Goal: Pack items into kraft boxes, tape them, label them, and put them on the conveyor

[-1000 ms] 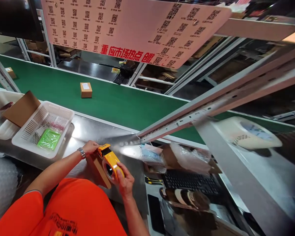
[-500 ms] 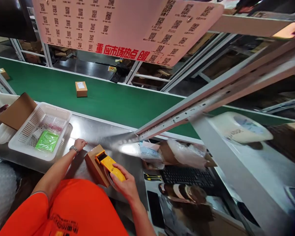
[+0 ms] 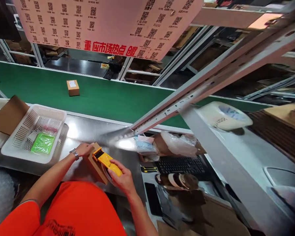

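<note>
My right hand [image 3: 122, 178] is wrapped around a yellow tape dispenser [image 3: 108, 163], whose head rests on a small brown cardboard box [image 3: 95, 168]. The box is tilted on the metal table, close in front of my orange shirt. At its far left edge, my left hand [image 3: 85, 149], with a metal watch on the wrist, grips the box; its fingertips are partly hidden. To the left stands a white perforated basket [image 3: 8, 144] with a green item in clear wrap [image 3: 43, 143] inside.
Beyond the metal table [image 3: 88, 126] runs a green conveyor belt [image 3: 108, 100] carrying a labelled carton [image 3: 73, 88]. A slanted metal post [image 3: 159, 113] rises at the right. Past it lie a keyboard [image 3: 182, 164], a black phone [image 3: 152, 199] and a large tape roll [image 3: 217, 115] on a shelf.
My left hand has moved right onto the box's far edge, from being apart from it. My right hand keeps the tape dispenser on the box. The camera view has shifted slightly.
</note>
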Demonstrator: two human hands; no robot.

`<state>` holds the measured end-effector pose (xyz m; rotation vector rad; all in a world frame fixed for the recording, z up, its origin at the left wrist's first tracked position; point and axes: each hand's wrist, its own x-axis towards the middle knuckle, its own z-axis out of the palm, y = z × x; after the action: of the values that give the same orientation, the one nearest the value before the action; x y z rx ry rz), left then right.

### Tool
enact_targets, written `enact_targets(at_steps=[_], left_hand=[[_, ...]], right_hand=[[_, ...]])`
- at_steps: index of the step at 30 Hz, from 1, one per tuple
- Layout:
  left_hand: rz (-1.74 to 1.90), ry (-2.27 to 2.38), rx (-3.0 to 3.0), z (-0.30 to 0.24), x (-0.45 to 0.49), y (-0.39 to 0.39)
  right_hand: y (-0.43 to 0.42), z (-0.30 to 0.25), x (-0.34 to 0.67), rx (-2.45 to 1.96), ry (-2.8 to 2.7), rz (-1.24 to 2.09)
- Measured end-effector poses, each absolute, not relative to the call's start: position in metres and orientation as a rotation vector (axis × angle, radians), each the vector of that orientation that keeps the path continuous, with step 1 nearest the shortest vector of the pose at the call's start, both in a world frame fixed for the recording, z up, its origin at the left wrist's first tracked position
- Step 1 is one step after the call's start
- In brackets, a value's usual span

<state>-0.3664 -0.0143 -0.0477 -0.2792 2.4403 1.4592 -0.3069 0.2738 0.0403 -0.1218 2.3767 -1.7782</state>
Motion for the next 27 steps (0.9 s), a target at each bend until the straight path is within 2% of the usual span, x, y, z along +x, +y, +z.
enact_targets(at_steps=[5, 10, 14, 19, 21, 24, 27], left_hand=[[1.130, 2.481, -0.201, -0.039, -0.362, 0.001], [0.965, 2.514, -0.185, -0.037, -0.361, -0.001], [0.744, 2.508, -0.082, -0.030, -0.363, 0.002], [0.578, 2.524, -0.028, -0.017, -0.366, 0.004], [0.561, 2.544, -0.044, -0.016, -0.367, 0.002], [0.610, 2.570, -0.075, -0.022, -0.364, 0.001], [0.756, 2.624, -0.119, -0.033, -0.351, 0.004]], right_hand=[[0.280, 0.058, -0.300, -0.074, 2.310, -1.665], [0.370, 0.079, -0.257, 0.162, 2.219, -1.572], [0.427, 0.079, -0.232, 0.291, 2.147, -1.292], [0.376, 0.037, -0.275, 0.065, 2.253, -0.978], [0.347, 0.017, -0.300, -0.053, 2.403, -0.743], [0.329, -0.013, -0.323, 0.031, 2.627, -0.429], [0.335, -0.044, -0.327, 0.208, 2.756, -0.604]])
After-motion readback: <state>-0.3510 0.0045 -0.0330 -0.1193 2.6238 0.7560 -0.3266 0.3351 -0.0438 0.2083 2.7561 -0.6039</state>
